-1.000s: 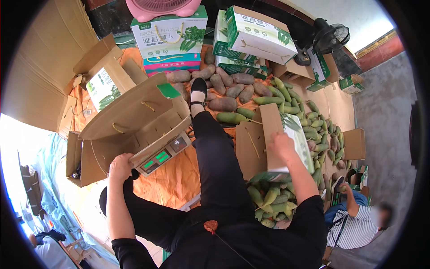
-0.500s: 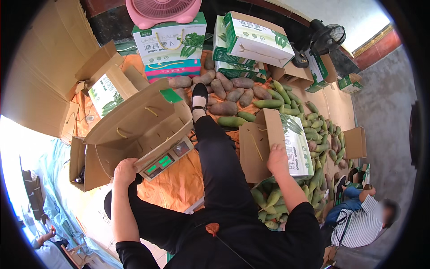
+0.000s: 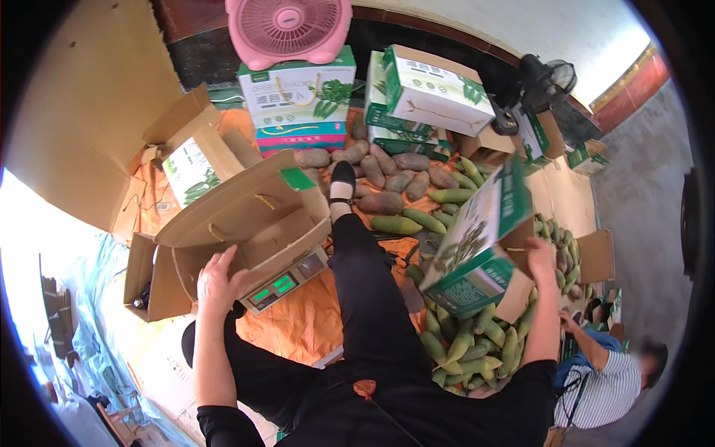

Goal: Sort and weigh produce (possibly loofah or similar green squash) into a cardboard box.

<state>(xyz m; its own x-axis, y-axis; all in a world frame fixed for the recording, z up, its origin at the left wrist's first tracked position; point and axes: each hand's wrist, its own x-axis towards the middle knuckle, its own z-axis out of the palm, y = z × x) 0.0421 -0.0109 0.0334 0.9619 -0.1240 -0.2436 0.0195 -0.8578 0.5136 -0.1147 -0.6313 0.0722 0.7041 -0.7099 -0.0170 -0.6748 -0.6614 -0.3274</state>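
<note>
My right hand (image 3: 541, 257) grips the edge of a green-and-white cardboard carton (image 3: 477, 249), which is tilted above a heap of green radishes (image 3: 480, 343). Its printed sides face me and its open flaps are toward my right hand. My left hand (image 3: 218, 283) has its fingers apart, holding nothing, close to the near side of an open brown carton (image 3: 246, 197). Yellow cord handles hang on that carton's inner wall; little of its inside shows. Beneath it is a digital scale (image 3: 287, 281) with lit green displays.
Brownish roots (image 3: 381, 203) lie on an orange sheet (image 3: 305, 316) around my outstretched foot. A pink fan (image 3: 289, 30) stands on stacked boxes (image 3: 298, 97) at the back. More cartons (image 3: 439, 82) and a black fan (image 3: 547, 78) are behind. A person in a striped shirt (image 3: 607, 391) sits at right.
My right hand has turned and lifted the green-and-white carton, uncovering more radishes beneath. My left hand has come off the brown carton's edge and its fingers have spread. The view has shifted slightly.
</note>
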